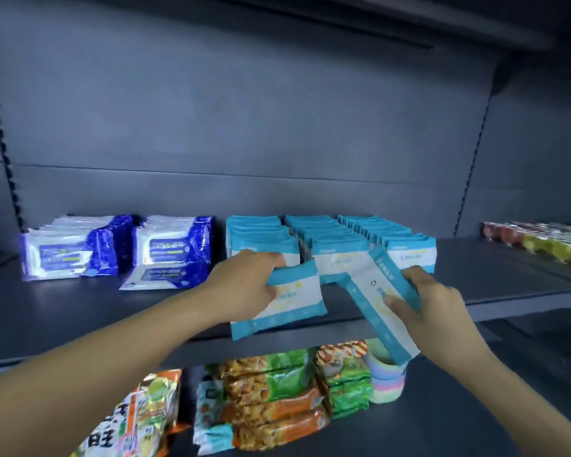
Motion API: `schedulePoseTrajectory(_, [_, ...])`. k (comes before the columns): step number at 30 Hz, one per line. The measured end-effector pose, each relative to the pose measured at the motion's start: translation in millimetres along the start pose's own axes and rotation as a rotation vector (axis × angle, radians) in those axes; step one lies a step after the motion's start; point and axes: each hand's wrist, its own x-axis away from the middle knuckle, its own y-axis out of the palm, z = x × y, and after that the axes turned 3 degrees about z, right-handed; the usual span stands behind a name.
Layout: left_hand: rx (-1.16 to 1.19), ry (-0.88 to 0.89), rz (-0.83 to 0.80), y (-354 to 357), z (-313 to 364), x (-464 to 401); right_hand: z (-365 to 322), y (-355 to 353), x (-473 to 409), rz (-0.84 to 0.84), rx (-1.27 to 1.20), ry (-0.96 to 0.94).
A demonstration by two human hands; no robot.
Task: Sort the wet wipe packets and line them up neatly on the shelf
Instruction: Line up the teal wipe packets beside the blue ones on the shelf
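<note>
Teal-and-white wipe packets fill both my hands; my left hand (248, 285) grips one packet (287, 298) before the shelved teal rows (327, 235). My right hand (432, 301) clasps another packet (376, 301), tilted, over the grey shelf (80, 301) edge.

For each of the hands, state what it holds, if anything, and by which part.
Left hand grips a teal packet by its upper left corner. Right hand grips another teal packet along its right edge.

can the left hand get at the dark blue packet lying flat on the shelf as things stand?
Probably not right away: the left hand already grips a light blue packet. The path itself looks free; the flat dark blue packet lies just to its left on the shelf, with nothing between them.
</note>
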Motion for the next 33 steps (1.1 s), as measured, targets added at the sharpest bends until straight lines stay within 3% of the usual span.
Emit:
schedulePoseTrajectory(7, [-0.179, 0.011, -0.029, 13, -41, -64, -11, 11, -24, -0.024, 0.037, 0.003])
schedulePoseTrajectory(13, [-0.273, -0.025, 0.13, 42, -60, -87, -12, 19, -52, -0.03, 0.033, -0.029])
schedulePoseTrajectory(23, [-0.412, 0.004, 0.213, 61, -69, -79, -5, 41, -85, -0.07, -0.054, -0.142])
schedulePoseTrajectory(28, [-0.425, -0.063, 0.227, 66, -63, -84, 1, 54, -98, -0.083, -0.021, -0.229])
schedulePoseTrajectory(33, [-0.377, -0.193, 0.21, 60, -71, -86, -7, 53, -109, -0.201, -0.022, -0.392])
